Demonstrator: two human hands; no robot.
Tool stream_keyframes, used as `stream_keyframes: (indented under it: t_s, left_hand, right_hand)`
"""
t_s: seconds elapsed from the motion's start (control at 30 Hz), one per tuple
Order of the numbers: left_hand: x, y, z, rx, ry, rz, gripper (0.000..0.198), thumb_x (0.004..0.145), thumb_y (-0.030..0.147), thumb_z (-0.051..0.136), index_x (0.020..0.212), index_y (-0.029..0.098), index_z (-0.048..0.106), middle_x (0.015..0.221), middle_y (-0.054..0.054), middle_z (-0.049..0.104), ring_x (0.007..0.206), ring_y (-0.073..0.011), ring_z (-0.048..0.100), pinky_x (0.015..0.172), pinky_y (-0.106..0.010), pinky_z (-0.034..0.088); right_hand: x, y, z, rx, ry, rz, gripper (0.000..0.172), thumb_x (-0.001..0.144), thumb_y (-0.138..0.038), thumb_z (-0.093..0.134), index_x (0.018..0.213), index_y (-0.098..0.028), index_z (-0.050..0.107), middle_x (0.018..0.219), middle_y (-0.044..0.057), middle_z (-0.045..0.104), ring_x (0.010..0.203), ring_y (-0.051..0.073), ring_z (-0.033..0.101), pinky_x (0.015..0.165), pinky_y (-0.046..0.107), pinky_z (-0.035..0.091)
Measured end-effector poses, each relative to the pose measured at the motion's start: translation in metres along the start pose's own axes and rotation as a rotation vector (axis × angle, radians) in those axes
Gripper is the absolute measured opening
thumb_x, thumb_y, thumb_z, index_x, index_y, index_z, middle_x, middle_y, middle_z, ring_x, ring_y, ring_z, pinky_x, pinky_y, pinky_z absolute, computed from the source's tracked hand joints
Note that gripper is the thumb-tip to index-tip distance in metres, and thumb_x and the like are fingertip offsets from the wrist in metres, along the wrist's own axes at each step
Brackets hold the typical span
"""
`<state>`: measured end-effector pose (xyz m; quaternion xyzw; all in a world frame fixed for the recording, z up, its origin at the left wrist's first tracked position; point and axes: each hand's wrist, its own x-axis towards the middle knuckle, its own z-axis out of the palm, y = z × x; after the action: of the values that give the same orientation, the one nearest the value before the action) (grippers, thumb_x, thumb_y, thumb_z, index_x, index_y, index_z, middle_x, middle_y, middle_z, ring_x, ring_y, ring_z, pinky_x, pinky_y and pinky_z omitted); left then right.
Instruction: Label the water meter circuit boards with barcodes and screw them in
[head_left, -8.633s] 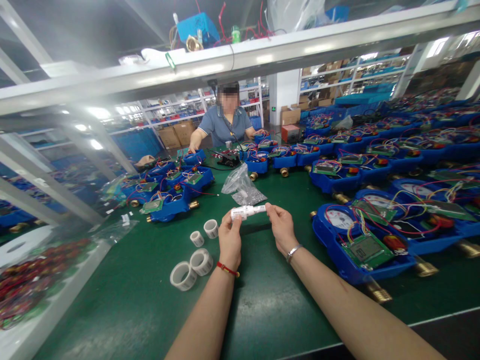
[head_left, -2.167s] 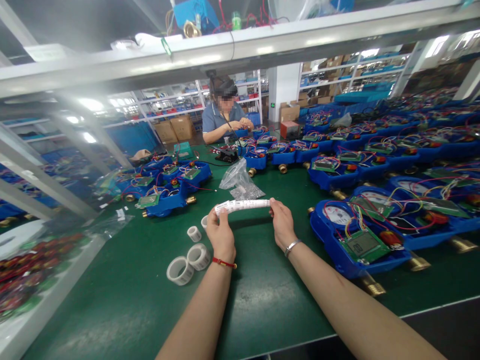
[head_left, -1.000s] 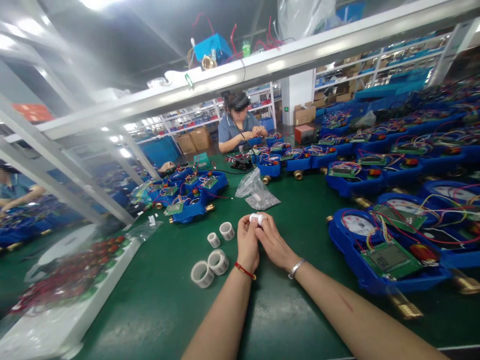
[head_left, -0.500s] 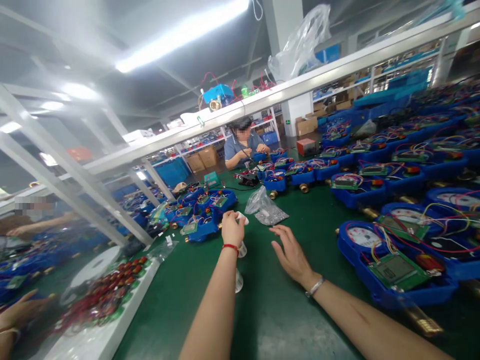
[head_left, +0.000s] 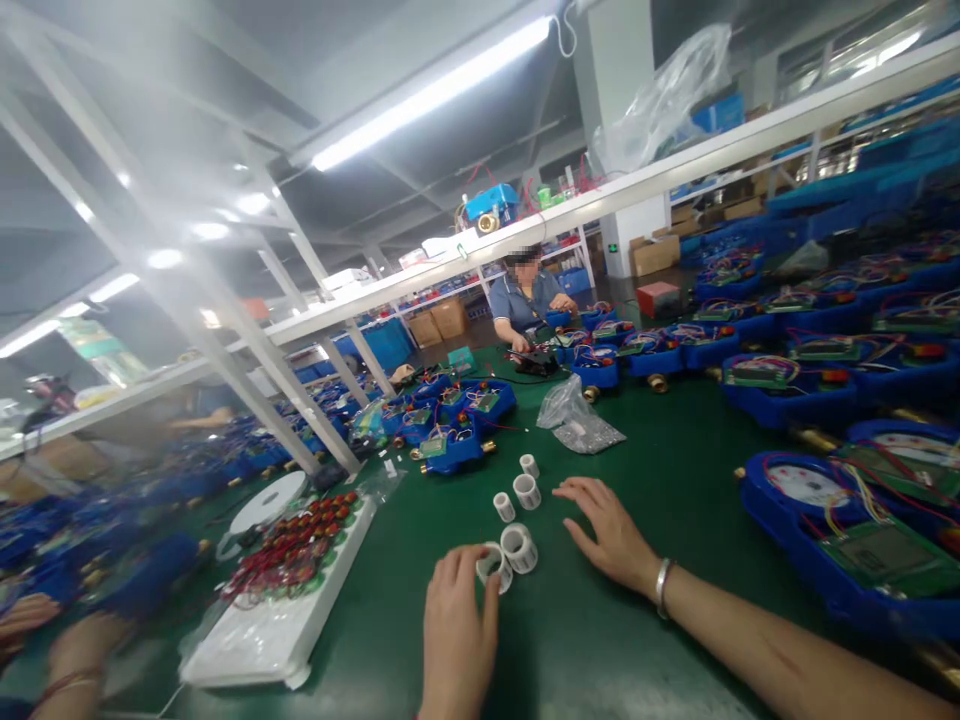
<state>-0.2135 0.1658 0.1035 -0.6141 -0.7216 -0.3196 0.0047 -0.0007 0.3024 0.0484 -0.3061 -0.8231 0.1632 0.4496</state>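
Several white hollow rolls stand in a loose cluster on the green work table (head_left: 390,610). My left hand (head_left: 457,615) has its thumb and forefinger around the nearest roll (head_left: 506,574), which touches a second wide roll (head_left: 529,562). Farther off are a medium roll (head_left: 534,496) and two narrow ones, a left roll (head_left: 505,514) and a back roll (head_left: 531,470). To the right of the cluster, my right hand (head_left: 611,530) hovers or rests just over the table, fingers apart, holding nothing.
Blue meter housings (head_left: 795,500) with wires and circuit boards crowd the right side; more housings (head_left: 450,450) sit back left. A clear bag (head_left: 585,430) lies ahead. A white foam tray (head_left: 247,640) bears red-wired parts. A co-worker (head_left: 517,300) sits opposite; another person's hands (head_left: 82,650) show lower left.
My left hand has drawn back from a white piece farther forward to the nearest roll, uncovering the cluster. My right hand stays open. The view has shifted left.
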Motion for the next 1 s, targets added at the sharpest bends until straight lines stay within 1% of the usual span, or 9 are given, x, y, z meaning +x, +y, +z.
stream_keyframes:
  t_s: [0.13,0.23,0.33,0.47,0.63,0.73,0.8,0.87,1.0]
  left_hand:
    - [-0.004,-0.014,0.03,0.054,-0.18,-0.172,0.084,0.073,0.017,0.064,0.147,0.025,0.025,0.151,-0.014,0.026,0.134,-0.0303,0.039,0.107,-0.039,0.033]
    - [0.029,-0.023,0.042,0.013,-0.263,-0.183,0.101,0.068,0.013,0.067,0.151,0.027,0.012,0.148,-0.015,0.032,0.123,-0.0274,0.052,0.099,-0.032,0.041]
    - [0.063,-0.031,0.049,-0.007,-0.348,-0.167,0.106,0.062,0.014,0.075,0.15,0.025,0.017,0.133,-0.014,0.048,0.114,-0.0276,0.058,0.095,-0.031,0.043]
    - [0.098,-0.041,0.062,-0.03,-0.416,-0.163,0.11,0.055,0.014,0.084,0.148,0.02,0.024,0.13,-0.017,0.051,0.119,-0.0323,0.054,0.099,-0.039,0.041]
    - [0.14,-0.054,0.082,-0.1,-0.371,-0.203,0.063,0.084,0.03,0.066,0.139,0.02,0.039,0.135,-0.013,0.048,0.119,-0.0299,0.051,0.1,-0.053,0.041]
    - [0.149,-0.053,0.085,-0.163,-0.294,-0.256,0.066,0.083,0.027,0.066,0.141,0.02,0.035,0.135,-0.014,0.048,0.112,-0.0279,0.056,0.096,-0.05,0.045]
    - [0.132,-0.047,0.081,-0.219,-0.242,-0.297,0.082,0.075,0.017,0.071,0.145,0.019,0.029,0.134,-0.017,0.047,0.098,-0.0241,0.063,0.092,-0.045,0.048]
    - [0.09,-0.04,0.071,-0.29,-0.189,-0.337,0.091,0.07,0.011,0.071,0.147,0.018,0.024,0.133,-0.018,0.046,0.086,-0.0195,0.065,0.088,-0.038,0.05]
    - [-0.067,-0.021,0.042,-0.406,-0.064,-0.458,0.063,0.084,0.02,0.054,0.143,0.02,0.03,0.134,-0.013,0.045,0.106,-0.0176,0.06,0.092,-0.03,0.05]
  right_hand:
    - [0.004,-0.025,0.034,-0.074,-0.266,0.112,0.094,0.063,-0.039,0.078,0.146,-0.029,0.033,0.158,0.013,0.013,0.145,0.039,0.009,0.112,0.057,0.021]
    - [0.017,-0.021,0.059,-0.141,-0.358,0.306,0.129,0.048,-0.043,0.086,0.152,-0.032,0.011,0.159,0.017,-0.014,0.142,0.046,-0.01,0.109,0.065,0.013]
    - [0.035,-0.002,0.075,-0.149,-0.383,0.323,0.14,0.042,-0.044,0.087,0.153,-0.031,0.002,0.158,0.023,-0.009,0.143,0.048,-0.002,0.109,0.063,0.014]
    - [0.06,0.024,0.087,-0.14,-0.428,0.282,0.145,0.04,-0.047,0.088,0.153,-0.028,0.0,0.155,0.024,0.018,0.145,0.04,0.009,0.111,0.055,0.014]
    - [0.091,0.043,0.1,-0.157,-0.404,0.287,0.141,0.045,-0.048,0.086,0.153,-0.024,-0.001,0.15,0.025,0.03,0.144,0.036,0.017,0.111,0.054,0.015]
    - [0.105,0.046,0.097,-0.165,-0.363,0.328,0.14,0.047,-0.043,0.087,0.153,-0.024,-0.003,0.152,0.026,0.025,0.144,0.039,0.017,0.11,0.054,0.019]
    - [0.1,0.038,0.088,-0.168,-0.338,0.37,0.14,0.05,-0.041,0.087,0.152,-0.023,-0.008,0.153,0.028,0.019,0.145,0.04,0.01,0.11,0.055,0.02]
    - [0.076,0.019,0.076,-0.166,-0.332,0.416,0.136,0.059,-0.041,0.082,0.151,-0.021,-0.016,0.155,0.028,0.012,0.145,0.038,0.001,0.111,0.055,0.019]
    - [-0.025,-0.049,0.042,-0.1,-0.46,0.348,0.106,0.082,-0.045,0.061,0.151,-0.023,-0.017,0.159,0.02,0.005,0.146,0.031,-0.005,0.114,0.052,0.021]
